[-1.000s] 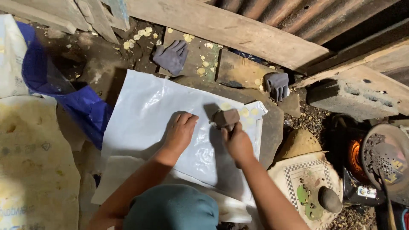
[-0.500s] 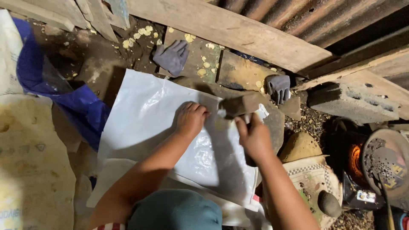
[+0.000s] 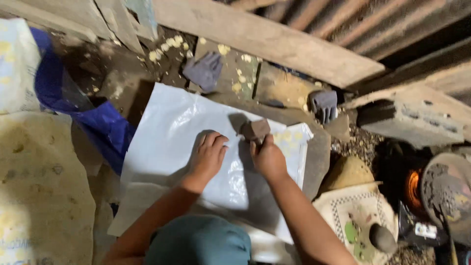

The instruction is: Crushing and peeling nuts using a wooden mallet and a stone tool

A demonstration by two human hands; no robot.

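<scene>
One white, glossy plastic sheet lies spread flat over a grey stone slab on the dirt floor; it is smooth and shiny, with a few creases and a yellowish patch at its far right corner. The left hand presses palm-down on the sheet's middle, its grip apart and fingers spread flat. The right hand has its grip clamped on one small brown, blocky lump, held against the sheet just beyond the fingers. Two grey fabric gloves lie on the ground past the sheet: one glove near the upper edge, another glove to the right. One crumpled blue plastic sheet lies at the left. One round dark stone rests on a patterned cloth at the lower right, beside one glowing orange fire.
</scene>
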